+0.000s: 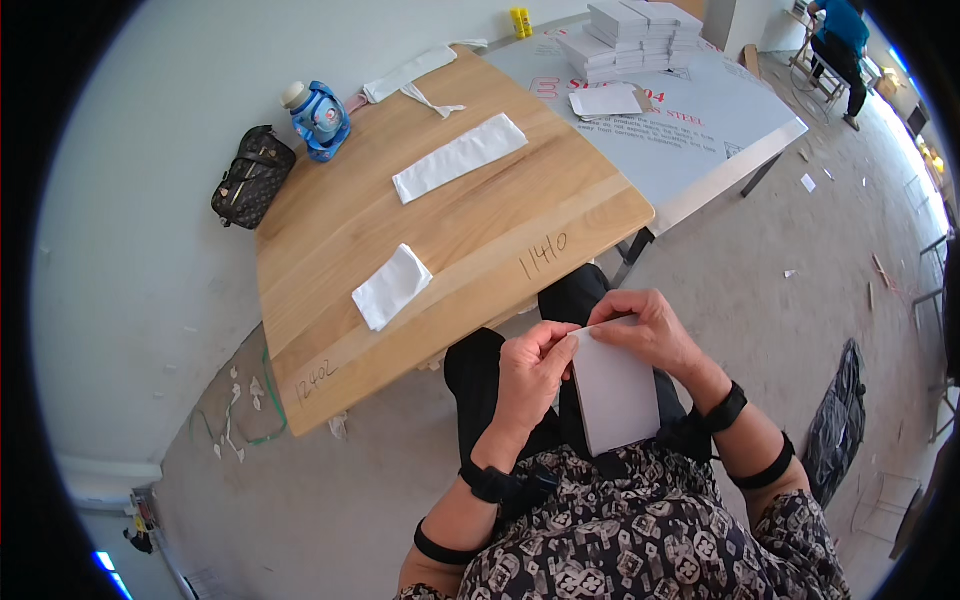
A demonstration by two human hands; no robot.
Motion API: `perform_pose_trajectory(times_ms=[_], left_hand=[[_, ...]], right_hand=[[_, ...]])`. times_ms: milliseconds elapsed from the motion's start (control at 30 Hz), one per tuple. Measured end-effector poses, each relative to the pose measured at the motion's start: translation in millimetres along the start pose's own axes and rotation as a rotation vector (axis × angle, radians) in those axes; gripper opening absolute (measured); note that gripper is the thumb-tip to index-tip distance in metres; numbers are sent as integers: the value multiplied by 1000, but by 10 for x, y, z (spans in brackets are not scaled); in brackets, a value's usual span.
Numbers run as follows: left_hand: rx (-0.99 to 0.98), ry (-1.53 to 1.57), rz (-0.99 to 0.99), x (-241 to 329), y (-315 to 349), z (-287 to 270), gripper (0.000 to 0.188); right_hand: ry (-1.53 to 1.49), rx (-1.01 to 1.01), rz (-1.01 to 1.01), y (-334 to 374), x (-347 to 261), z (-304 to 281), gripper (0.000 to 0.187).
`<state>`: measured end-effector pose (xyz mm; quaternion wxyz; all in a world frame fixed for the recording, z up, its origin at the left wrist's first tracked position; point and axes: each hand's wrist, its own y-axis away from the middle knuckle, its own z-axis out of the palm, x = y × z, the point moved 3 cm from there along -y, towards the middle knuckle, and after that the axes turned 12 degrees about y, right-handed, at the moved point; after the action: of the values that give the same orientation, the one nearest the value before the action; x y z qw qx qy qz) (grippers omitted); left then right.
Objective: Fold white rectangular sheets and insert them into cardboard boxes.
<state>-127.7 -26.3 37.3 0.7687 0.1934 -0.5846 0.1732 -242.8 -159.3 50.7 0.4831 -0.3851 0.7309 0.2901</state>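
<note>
Wood-topped table (480, 220) in a concrete-floored room, both hands on a white pad (618, 400) over the lap.

We see the table ahead and to the left, against a pale wall (150, 200), with a folded white piece (393, 287) near and a long white strip (460, 158) farther off; a film-covered table (700, 170) adjoins far right, bearing white stacks (640, 40). Litter dots the floor (770, 270); another person (845, 40) is far right, crumpled black plastic (838, 420) nearer right. Containers: dark handbag (255, 178) at the table's left edge, blue bottle (320, 122) with pale cap just beyond; we can't see inside either. Left hand (522, 375) and right hand (650, 335) sit close together, fingers and thumbs pinching the pad's far edge.
</note>
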Motion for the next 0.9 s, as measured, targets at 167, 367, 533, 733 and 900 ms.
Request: perform_pose_trajectory(times_ms=[167, 367, 533, 733, 900], left_hand=[[-21, -51, -12, 75, 18, 73, 16], [-65, -66, 6, 97, 41, 87, 17], [-108, -33, -15, 97, 53, 106, 20], [-147, -22, -72, 63, 53, 128, 22], [-104, -7, -87, 71, 40, 141, 20]], right_hand=[[260, -88, -160, -106, -226, -122, 13], [469, -156, -309, -158, -320, -135, 14], [566, -206, -339, -174, -381, -148, 10], [640, -224, -385, -226, -429, -160, 9], [644, -403, -289, -309, -532, -150, 11]])
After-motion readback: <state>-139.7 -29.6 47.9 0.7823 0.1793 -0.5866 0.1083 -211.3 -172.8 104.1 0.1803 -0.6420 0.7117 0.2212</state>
